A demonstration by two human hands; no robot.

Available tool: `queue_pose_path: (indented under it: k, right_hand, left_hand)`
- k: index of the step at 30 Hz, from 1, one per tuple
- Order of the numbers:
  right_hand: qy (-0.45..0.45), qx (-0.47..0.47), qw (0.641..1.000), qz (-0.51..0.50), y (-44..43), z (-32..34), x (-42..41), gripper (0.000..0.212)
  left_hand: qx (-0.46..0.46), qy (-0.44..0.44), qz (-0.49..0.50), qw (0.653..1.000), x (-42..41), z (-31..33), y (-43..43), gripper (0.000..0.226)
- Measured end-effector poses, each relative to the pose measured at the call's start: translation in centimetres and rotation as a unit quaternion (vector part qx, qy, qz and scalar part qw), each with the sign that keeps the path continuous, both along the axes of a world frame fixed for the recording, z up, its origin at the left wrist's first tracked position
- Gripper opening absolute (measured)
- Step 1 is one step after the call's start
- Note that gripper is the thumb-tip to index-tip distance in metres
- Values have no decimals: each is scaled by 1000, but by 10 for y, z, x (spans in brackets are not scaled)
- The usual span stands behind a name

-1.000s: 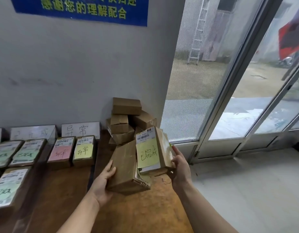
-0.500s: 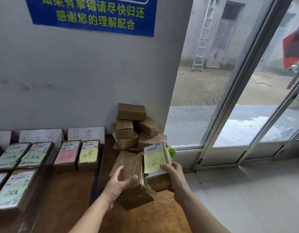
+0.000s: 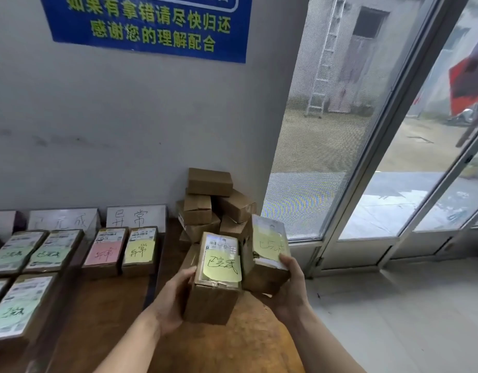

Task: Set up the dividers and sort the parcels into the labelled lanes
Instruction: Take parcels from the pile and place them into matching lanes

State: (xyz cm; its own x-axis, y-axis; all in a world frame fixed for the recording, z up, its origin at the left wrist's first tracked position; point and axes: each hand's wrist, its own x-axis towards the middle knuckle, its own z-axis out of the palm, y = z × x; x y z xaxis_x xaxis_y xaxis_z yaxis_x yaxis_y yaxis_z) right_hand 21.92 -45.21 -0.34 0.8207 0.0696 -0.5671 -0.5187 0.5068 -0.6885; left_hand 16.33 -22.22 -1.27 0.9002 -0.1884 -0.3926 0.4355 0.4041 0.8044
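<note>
My left hand (image 3: 176, 300) grips a brown parcel (image 3: 215, 286) with a shipping label and a yellow note, held above the wooden table (image 3: 232, 345). My right hand (image 3: 291, 286) grips a second parcel (image 3: 266, 257), also with a yellow note, tilted beside the first. Behind them a pile of plain cardboard boxes (image 3: 211, 200) leans in the wall corner. Two white lane signs (image 3: 135, 218) (image 3: 63, 222) stand against the wall. Below them lie sorted parcels: one with a pink note (image 3: 104, 251), one with a yellow note (image 3: 139, 250), and several with green notes (image 3: 51, 251).
A dark divider strip (image 3: 154, 265) runs along the table between the right-hand lane and the box pile. A glass door and window (image 3: 366, 157) stand to the right, with grey floor (image 3: 407, 319) beyond the table edge. A blue notice (image 3: 151, 25) hangs on the wall.
My left hand turned its parcel over, so its label and yellow note now face up. My right hand shifted its parcel to the right and lifted it slightly.
</note>
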Motion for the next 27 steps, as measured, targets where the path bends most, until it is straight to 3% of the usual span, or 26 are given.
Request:
queue_pose_path:
  k: [3,5,10,14,21,24,27]
  right_hand:
    - [-1,-38,999,-17,4,-4,-4,97]
    - [-22,-48,999,-14,5,-9,-6,94]
    - [-143,-77,985,56,23,16,-25,58]
    - [-211,-54,971,95,41,37,-48,63]
    - [-228,-87,962,124,76,42,-85,77]
    - [-226,-91,960,141,91,44,-98,92]
    - [-234,-85,957,152,110,49,-116,104]
  left_hand:
    - [6,20,-21,1000,-2,12,1,104]
    - [18,29,-4,999,-6,16,4,107]
    - [8,-3,80,997,-27,29,12,67]
    - [-3,-22,157,987,-54,38,20,62]
    - [-7,-30,222,975,-115,54,30,52]
    - [-3,-31,234,972,-139,57,40,64]
    - [18,-41,249,967,-159,58,55,96]
